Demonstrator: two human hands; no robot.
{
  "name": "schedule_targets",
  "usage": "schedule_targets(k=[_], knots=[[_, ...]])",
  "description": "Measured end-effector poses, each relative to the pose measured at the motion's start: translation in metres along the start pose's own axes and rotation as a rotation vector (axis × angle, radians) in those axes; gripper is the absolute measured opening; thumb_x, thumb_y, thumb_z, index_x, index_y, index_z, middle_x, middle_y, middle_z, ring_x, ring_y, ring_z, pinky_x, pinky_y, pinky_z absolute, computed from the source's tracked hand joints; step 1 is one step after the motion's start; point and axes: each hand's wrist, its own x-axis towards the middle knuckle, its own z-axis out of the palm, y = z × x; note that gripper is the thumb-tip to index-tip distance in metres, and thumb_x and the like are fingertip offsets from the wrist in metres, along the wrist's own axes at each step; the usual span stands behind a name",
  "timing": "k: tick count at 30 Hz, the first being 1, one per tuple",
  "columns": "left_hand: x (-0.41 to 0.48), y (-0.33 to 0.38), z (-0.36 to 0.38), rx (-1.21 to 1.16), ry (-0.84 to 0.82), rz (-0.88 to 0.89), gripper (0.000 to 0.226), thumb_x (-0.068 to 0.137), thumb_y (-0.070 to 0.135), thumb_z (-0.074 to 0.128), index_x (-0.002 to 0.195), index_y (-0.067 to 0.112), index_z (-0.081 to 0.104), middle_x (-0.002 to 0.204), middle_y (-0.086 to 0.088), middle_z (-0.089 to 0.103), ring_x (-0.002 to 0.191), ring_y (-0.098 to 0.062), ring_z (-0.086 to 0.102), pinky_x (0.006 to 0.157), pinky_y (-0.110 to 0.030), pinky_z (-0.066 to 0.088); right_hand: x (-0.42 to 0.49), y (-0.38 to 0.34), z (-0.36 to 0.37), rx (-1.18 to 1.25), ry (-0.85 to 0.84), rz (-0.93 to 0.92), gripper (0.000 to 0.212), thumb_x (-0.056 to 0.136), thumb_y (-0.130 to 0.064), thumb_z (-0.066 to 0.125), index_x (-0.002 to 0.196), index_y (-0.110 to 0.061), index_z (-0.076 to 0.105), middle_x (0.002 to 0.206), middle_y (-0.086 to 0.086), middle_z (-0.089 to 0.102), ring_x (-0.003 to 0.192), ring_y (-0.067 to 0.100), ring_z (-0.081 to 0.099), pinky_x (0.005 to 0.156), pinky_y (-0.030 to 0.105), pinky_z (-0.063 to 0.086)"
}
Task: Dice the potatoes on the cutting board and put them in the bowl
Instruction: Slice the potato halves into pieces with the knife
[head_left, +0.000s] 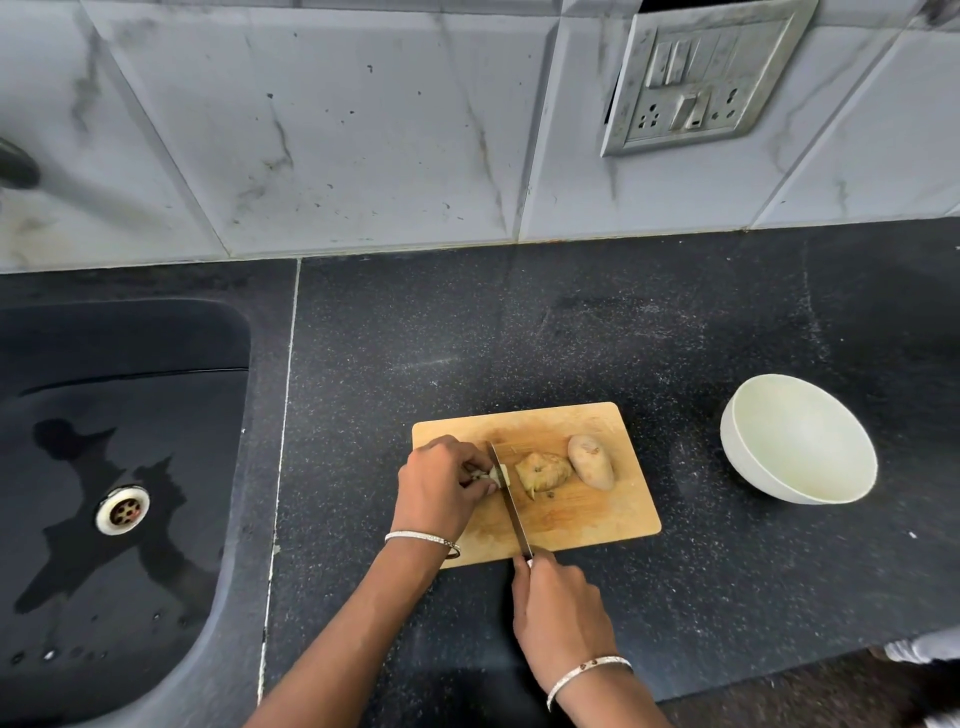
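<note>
What could go wrong: the left hand (441, 483) has its fingertips right next to the blade of the long thin steel knife (511, 504). One slip could nick a finger.
Why it might slip: the small pale potato piece (500, 475) is tiny and partly hidden. I think it could roll or pop out when the knife pushes down.
Another worry: cut bits could skid off the light wooden cutting board (587, 525) onto the black speckled tabletop (519, 338).
Left grip: the fingers and thumb curl down and pinch the piece at the left end of the board.
Right grip: the right hand (561, 603) is wrapped tight round the knife handle at the near edge of the board.
Potatoes: a cut brown lumpy potato chunk (543, 470) lies mid-board, just right of the blade. A whole smooth brown oval potato (591, 461) sits beside it. Both have skin on.
Bowl: the round white bowl (727, 441) stands well to the right, with nothing in it that I can see.
</note>
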Motion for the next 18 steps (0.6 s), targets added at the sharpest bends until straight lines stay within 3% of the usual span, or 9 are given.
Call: schedule_targets(k=[4, 8, 14, 18], knots=[[0.001, 0.001, -0.001, -0.008, 0.003, 0.011, 0.017, 0.071, 0.027, 0.082, 0.085, 0.029, 0.072, 0.080, 0.012, 0.064, 0.073, -0.007, 0.058, 0.071, -0.031, 0.053, -0.008, 0.013, -0.001, 0.087, -0.050, -0.009, 0.029, 0.102, -0.046, 0.025, 0.087, -0.027, 0.043, 0.083, -0.002, 0.054, 0.092, 0.026, 0.064, 0.064, 0.032, 0.037], [0.001, 0.001, -0.003, -0.026, -0.015, 0.019, 0.017, 0.072, 0.026, 0.082, 0.086, 0.028, 0.072, 0.080, 0.011, 0.064, 0.072, -0.006, 0.058, 0.072, -0.030, 0.054, -0.030, 0.023, -0.002, 0.034, -0.030, 0.011, 0.033, 0.100, -0.052, 0.021, 0.090, -0.027, 0.040, 0.086, -0.003, 0.056, 0.092, 0.023, 0.064, 0.066, 0.033, 0.041], [-0.001, -0.001, -0.008, -0.087, -0.062, 0.011, 0.022, 0.073, 0.022, 0.082, 0.091, 0.028, 0.072, 0.077, 0.015, 0.064, 0.067, 0.002, 0.057, 0.070, -0.018, 0.052, -0.029, 0.028, -0.014, 0.030, 0.081, -0.083, 0.033, 0.100, -0.051, 0.018, 0.089, -0.026, 0.038, 0.071, -0.005, 0.049, 0.064, 0.018, 0.046, 0.056, 0.030, 0.033], [-0.004, 0.001, -0.011, -0.084, -0.044, 0.016, 0.031, 0.074, 0.018, 0.079, 0.101, 0.029, 0.067, 0.082, 0.014, 0.063, 0.068, -0.001, 0.058, 0.073, -0.025, 0.054, -0.014, 0.028, -0.012, 0.077, 0.117, -0.110, 0.036, 0.100, -0.052, 0.020, 0.094, -0.026, 0.044, 0.076, -0.005, 0.059, 0.070, 0.021, 0.061, 0.056, 0.032, 0.040]])
